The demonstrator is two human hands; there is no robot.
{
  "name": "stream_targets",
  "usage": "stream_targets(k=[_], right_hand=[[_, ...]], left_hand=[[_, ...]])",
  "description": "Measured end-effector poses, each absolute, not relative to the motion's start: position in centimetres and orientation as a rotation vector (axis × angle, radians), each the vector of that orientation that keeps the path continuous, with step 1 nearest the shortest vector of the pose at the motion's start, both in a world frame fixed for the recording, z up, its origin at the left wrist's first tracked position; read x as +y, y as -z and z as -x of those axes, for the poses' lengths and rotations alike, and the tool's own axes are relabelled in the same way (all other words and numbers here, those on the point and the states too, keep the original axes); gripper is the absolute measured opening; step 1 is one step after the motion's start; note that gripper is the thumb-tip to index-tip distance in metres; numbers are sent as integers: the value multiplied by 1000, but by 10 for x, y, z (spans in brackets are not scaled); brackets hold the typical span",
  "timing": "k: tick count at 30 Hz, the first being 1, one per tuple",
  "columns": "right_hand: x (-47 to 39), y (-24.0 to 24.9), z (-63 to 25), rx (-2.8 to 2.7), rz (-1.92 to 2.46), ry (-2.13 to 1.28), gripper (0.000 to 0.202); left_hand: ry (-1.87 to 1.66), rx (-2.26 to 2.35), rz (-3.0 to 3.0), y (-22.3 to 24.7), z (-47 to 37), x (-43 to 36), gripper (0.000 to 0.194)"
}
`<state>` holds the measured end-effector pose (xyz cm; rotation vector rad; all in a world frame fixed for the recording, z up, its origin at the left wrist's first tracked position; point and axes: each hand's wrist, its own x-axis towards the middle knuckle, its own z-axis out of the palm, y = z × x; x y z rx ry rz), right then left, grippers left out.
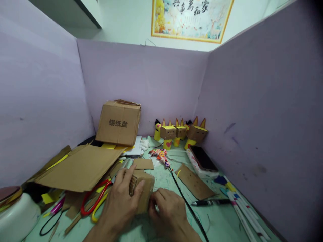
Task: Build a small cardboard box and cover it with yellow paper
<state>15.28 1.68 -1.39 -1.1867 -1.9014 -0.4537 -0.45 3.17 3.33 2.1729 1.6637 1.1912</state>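
1. Brown cardboard [145, 196], one piece at the centre, is being worked by two bare hands: it lies under the left hand [121, 198] and just left of the right hand's [170, 208] curled fingertips, at its right edge.
2. The left hand is partly open, thumb and fingers set apart, a ridged cardboard edge [132, 184] showing between them; the right hand is nearly closed, but whether anything is pinched cannot be told.
3. Three box-headed figures [168, 133] are lined up at the back, two horns on each, six in all; two black-topped yellow tubes [157, 132] are seen too (one half hidden behind the heads).
4. One glue gun [160, 155] is laid beyond the hands, its one black cord [185, 198] run off the bottom edge.
5. On the right, one phone [203, 158] is propped on one white case [199, 168], with one pen [212, 202] below and one loose cardboard strip [194, 181] alongside.
6. On the left, one red handle loop [86, 203] and one yellow loop [97, 210] are seen, blades not made out; one printed box [118, 122] is stood behind.
7. Up top, one framed picture [189, 20] is cut off by the view.
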Motion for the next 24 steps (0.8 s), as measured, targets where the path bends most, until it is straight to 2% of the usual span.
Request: stream_targets(k=[2,6,12,14,17,21,24], right_hand=[[17,11,-156,-1955,1159,305,11],[15,1,-162,-2022,1143,-308,8],[22,5,-163,-1697,1176,-953,11],[28,7,-165,-1508,1023,-1225,13],[36,1,-173,-1251,705,-1602,29],[36,-20,-187,-874,353,-1676,43],[24,-26,-191,-1036,449,-1757,49]], left_hand=[[-1147,1643,-2219,-34,7,33,50],[-1068,1570,-2281,-37,13,37,50],[-975,1523,-2282,-44,17,38,49],[-994,1507,-2271,-44,18,38,50],[-1067,1517,-2239,-40,22,40,50],[-1258,1421,-1957,-40,29,49,51],[-1395,1370,-1509,-47,30,52,52]])
